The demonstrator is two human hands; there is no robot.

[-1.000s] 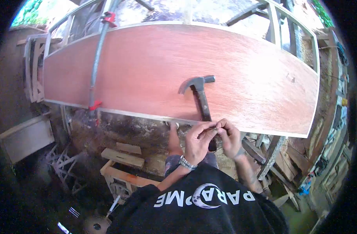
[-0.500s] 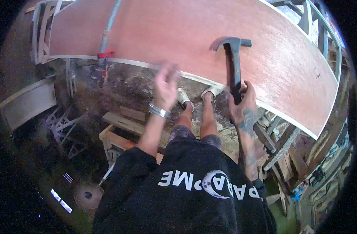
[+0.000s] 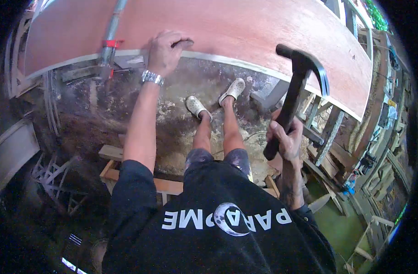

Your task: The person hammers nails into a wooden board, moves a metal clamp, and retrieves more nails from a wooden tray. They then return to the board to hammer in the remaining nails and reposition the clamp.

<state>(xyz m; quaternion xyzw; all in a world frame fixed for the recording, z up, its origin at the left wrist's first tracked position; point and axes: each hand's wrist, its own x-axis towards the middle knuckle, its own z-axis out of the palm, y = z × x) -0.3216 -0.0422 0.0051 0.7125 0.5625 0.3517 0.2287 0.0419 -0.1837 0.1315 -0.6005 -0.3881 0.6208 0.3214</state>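
My right hand (image 3: 285, 136) is wrapped round the dark handle of a claw hammer (image 3: 291, 98). The hammer stands head up, its claw pointing right, above the near edge of a reddish plywood panel (image 3: 209, 27). At that panel's pale edge strip (image 3: 245, 65), my left hand (image 3: 165, 51) has its fingers bent and drawn together over the surface. What it pinches, if anything, is too small to make out. A metal watch (image 3: 153, 78) circles the left wrist.
A metal pipe clamp (image 3: 109, 43) with red parts crosses the panel on the left. Below the panel's right side are wooden frame pieces (image 3: 330, 132). A wooden stand (image 3: 168, 186) is beside my legs, and a pale board (image 3: 15, 148) leans at far left.
My left hand has moved up and left onto the panel's edge. The hammer has turned in my right hand, its claw now pointing right instead of left. The view has shifted.
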